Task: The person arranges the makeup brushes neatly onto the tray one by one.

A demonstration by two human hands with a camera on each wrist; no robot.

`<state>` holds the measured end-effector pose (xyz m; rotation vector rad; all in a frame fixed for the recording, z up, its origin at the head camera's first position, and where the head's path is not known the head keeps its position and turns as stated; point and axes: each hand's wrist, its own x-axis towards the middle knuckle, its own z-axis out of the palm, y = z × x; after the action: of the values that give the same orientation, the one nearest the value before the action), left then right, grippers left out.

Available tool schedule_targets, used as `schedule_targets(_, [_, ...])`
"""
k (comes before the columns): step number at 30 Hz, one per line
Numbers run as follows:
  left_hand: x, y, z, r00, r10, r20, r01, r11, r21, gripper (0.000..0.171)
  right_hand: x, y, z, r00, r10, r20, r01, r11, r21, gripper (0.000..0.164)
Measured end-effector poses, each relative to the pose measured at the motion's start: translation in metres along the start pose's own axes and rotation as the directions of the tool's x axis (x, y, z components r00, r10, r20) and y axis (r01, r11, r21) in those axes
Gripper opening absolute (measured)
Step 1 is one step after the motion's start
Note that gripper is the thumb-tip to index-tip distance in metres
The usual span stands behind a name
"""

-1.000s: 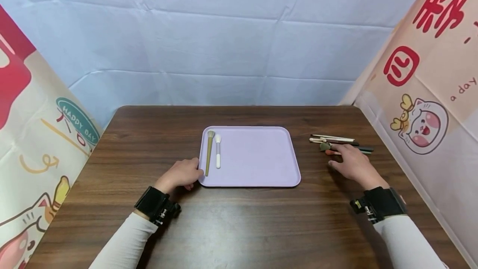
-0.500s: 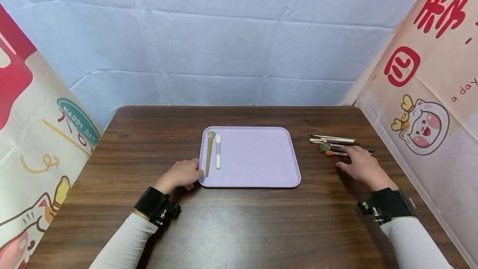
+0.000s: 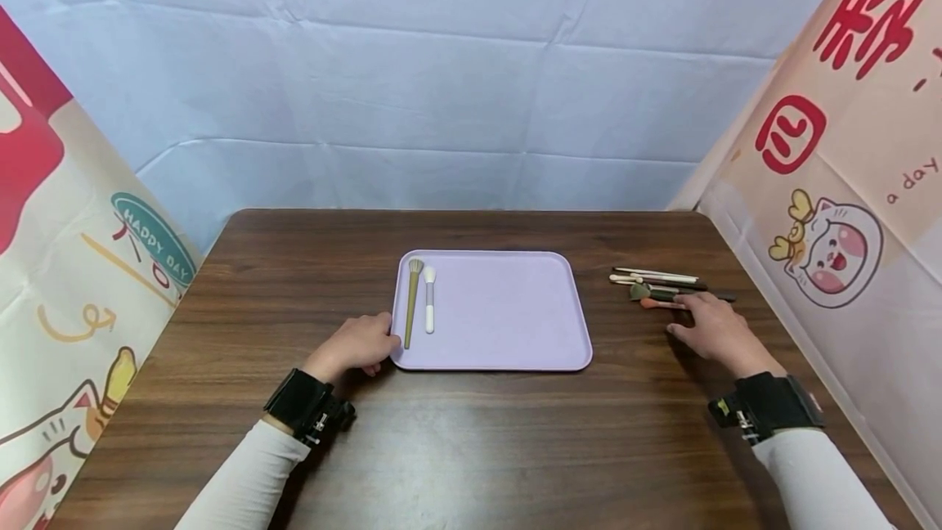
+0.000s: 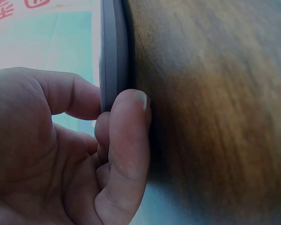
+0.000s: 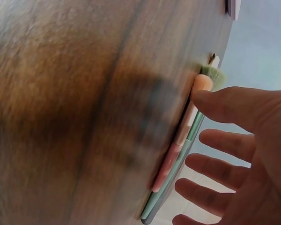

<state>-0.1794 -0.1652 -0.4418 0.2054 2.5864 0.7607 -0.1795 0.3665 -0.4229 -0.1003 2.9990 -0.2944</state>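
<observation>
In the head view my left hand grips the near left corner of a lilac tray; the left wrist view has the thumb and fingers pinching its rim. Two makeup brushes lie in the tray along its left side: an olive-handled one and a white one. My right hand hovers over a group of brushes to the tray's right. Its fingers are spread and relaxed, near a pink brush with an orange tip and a green brush. The head view hides the brush handles under that hand.
Several slim brushes lie just beyond the right hand. The brown wooden table ends at a pale blue cloth backdrop. Printed cloth panels stand close at both sides.
My right hand has shifted slightly to the right and nearer me, baring more of the orange-tipped brush. My left hand has stayed on the tray, and the brushes have hardly moved.
</observation>
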Motion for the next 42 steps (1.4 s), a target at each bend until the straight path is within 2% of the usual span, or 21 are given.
schedule_targets(14, [0.0,-0.001,0.001,1.0,-0.004,-0.004,0.004,1.0,-0.002,0.018,0.003,0.003,0.004,1.0,0.008,0.012,-0.008,1.0,-0.01,0.049])
schedule_targets(24, [0.0,0.0,0.001,1.0,-0.007,-0.003,0.007,1.0,-0.015,0.019,0.01,0.011,0.006,1.0,-0.019,-0.023,0.019,1.0,-0.013,0.03])
schedule_targets(32, [-0.002,0.002,0.001,1.0,-0.002,-0.005,0.002,1.0,-0.028,0.02,0.013,0.016,0.008,0.996,-0.075,-0.043,0.074,0.996,-0.041,0.013])
schedule_targets(42, [-0.002,0.002,-0.001,1.0,-0.003,-0.003,0.003,1.0,-0.023,0.02,0.012,0.016,0.003,0.998,-0.066,-0.011,0.065,0.996,-0.054,0.006])
